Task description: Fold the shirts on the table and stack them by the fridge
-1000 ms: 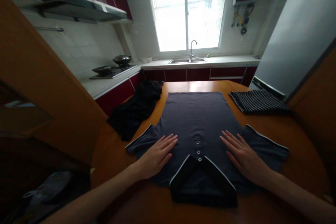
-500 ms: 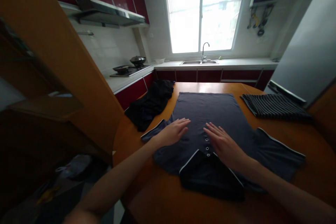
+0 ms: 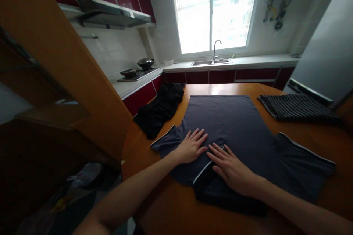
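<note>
A dark grey-blue polo shirt (image 3: 226, 117) lies spread on the wooden table, hem toward the window and black collar (image 3: 226, 194) toward me. White piping edges its collar and both short sleeves. My left hand (image 3: 191, 147) rests flat on the shirt's chest, left of the button placket, fingers spread. Over the placket and the collar's upper edge lies my right hand (image 3: 230, 165), palm down with fingers stretched out. One button (image 3: 222, 147) shows beside its fingers; the rest of the placket is hidden beneath the hand.
The round-edged wooden table (image 3: 162, 205) carries a crumpled black garment (image 3: 162, 108) at the left and a folded striped garment (image 3: 299, 107) at the right. Beyond are a counter with a sink (image 3: 211, 62) and a stove with pans (image 3: 138, 75). A fridge (image 3: 325, 44) stands right.
My right hand has moved down toward the collar and now covers most of the buttons. My left hand has shifted slightly right and its fingers have spread. The view has tilted slightly.
</note>
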A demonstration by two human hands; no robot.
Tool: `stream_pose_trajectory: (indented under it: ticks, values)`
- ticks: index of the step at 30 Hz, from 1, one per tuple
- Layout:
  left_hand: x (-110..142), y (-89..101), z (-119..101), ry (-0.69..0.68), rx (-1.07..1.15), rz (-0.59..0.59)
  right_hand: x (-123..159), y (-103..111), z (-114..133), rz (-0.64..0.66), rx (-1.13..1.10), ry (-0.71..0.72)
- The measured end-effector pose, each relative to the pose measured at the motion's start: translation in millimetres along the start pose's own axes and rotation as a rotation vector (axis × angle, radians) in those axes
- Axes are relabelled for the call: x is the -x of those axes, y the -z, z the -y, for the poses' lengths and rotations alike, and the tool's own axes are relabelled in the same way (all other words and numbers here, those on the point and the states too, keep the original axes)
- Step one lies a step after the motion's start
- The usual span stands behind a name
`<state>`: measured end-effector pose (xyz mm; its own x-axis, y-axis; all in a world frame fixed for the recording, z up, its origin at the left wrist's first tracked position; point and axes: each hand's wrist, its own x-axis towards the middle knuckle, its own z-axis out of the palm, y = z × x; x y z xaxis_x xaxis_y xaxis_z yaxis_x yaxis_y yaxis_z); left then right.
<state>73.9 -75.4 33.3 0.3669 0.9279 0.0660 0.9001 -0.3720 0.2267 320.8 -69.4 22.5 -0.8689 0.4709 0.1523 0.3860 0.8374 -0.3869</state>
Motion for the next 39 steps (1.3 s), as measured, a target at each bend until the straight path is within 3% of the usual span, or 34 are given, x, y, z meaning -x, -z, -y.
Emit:
stream_pose_trajectory:
  ticks: [18, 20, 23, 26, 28, 30, 32, 35, 39]
  values:
    - [8.5, 4.6, 7.4, -0.06, -0.008, 0.032, 1.0, -1.9, -0.8, 0.003, 0.044, -0.014]
    - [10.1, 15.7, 13.4, -0.06, 0.016, -0.021, 1.1, -1.0, -0.1, 0.006, 0.042, -0.018]
    - [16.3, 42.0, 29.6, 0.007, 0.082, -0.191, 1.4, -0.2, 0.3, 0.005, 0.031, -0.021]
    - [29.5, 68.5, 55.4, 0.213, 0.133, -0.42, 1.6, -0.8, -0.7, 0.003, 0.023, -0.019]
    - [42.2, 79.5, 74.8, 0.423, 0.127, -0.488, 1.6, -2.0, -1.9, 0.004, 0.024, -0.017]
    - [56.0, 84.4, 91.9, 0.605, 0.123, -0.42, 1.6, -3.5, -3.1, 0.006, 0.03, -0.019]
    - [68.1, 85.7, 103.4, 0.704, 0.137, -0.254, 1.6, -4.9, -4.0, 0.006, 0.032, -0.025]
    - [78.3, 86.6, 109.5, 0.735, 0.119, -0.001, 1.8, -6.3, -4.7, 0.001, 0.027, -0.035]
    - [79.2, 87.9, 108.3, 0.765, 0.056, 0.116, 2.2, -7.2, -5.0, -0.001, 0.027, -0.04]
